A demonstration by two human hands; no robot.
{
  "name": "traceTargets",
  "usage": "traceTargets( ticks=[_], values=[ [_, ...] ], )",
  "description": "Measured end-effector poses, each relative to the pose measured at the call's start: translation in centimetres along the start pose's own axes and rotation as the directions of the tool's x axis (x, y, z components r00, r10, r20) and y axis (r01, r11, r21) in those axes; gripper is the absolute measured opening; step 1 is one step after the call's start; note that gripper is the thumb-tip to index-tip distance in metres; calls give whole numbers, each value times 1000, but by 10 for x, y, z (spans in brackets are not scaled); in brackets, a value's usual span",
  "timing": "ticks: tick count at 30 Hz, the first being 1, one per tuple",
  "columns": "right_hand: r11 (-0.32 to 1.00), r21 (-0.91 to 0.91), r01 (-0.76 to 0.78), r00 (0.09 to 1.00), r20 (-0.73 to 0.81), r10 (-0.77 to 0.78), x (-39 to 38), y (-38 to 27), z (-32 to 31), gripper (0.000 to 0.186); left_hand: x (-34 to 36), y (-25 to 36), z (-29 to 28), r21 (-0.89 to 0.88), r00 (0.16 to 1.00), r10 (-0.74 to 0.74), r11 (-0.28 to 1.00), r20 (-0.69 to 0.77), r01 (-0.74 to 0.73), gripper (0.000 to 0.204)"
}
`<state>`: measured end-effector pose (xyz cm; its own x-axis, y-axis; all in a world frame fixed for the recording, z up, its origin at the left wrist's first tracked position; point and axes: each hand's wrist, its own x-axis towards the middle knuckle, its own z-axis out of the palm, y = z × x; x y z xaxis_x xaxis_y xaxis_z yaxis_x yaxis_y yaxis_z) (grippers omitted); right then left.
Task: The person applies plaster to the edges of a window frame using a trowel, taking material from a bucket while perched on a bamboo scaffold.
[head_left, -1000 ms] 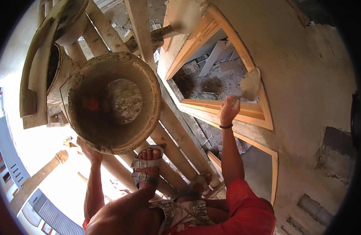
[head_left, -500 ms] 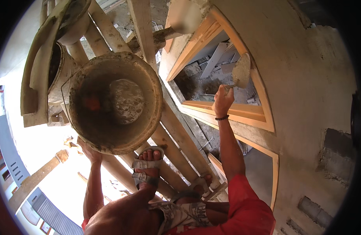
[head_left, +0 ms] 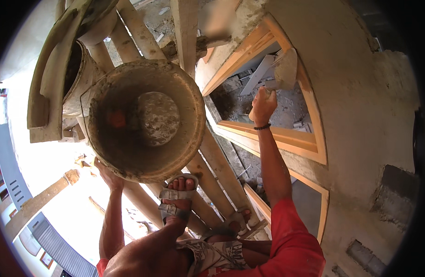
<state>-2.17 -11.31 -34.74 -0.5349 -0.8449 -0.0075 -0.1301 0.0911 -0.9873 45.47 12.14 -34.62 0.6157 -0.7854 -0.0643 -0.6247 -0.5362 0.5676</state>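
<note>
Taking the view as a clock face, just past nine o'clock a long board [head_left: 53, 111] with a raised bar along it stands on edge. At ten, partly behind that board, a second bucket [head_left: 87, 85] shows its crusted side and a dark opening.

At eight o'clock is the person's left hand [head_left: 110, 176], by the main bucket's lower-left rim. Its fingertips are hidden, so I cannot tell whether it grasps the bucket or only rests there.

The main bucket [head_left: 99, 124] is large and round, between nine and ten o'clock, its rim thick with dried mortar. Wet grey mix [head_left: 157, 118] lies in its bottom, and a thin wire handle [head_left: 84, 111] hangs at its nine o'clock side.

Toward seven, a sandalled foot [head_left: 177, 198] rests on spaced wooden planks [head_left: 218, 173], its toes near the bucket's lower edge.

At two o'clock the right hand [head_left: 264, 107], wearing a dark bead bracelet [head_left: 262, 127], is clenched around the handle of a trowel [head_left: 286, 70]. The mortar-smeared blade points toward one o'clock, in front of a pale wooden window frame [head_left: 317, 127]; whether they touch is unclear.

Farthest right, at three o'clock, is a plastered wall [head_left: 364, 111].
</note>
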Motion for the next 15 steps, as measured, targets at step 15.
traceTargets(
  ticks=[15],
  values=[
    [999, 44, -17, 998, 62, 14, -7, -22, 6, 27, 0, 18, -7, -106, 999, -48, 993, 12, 49, 70]
  ],
)
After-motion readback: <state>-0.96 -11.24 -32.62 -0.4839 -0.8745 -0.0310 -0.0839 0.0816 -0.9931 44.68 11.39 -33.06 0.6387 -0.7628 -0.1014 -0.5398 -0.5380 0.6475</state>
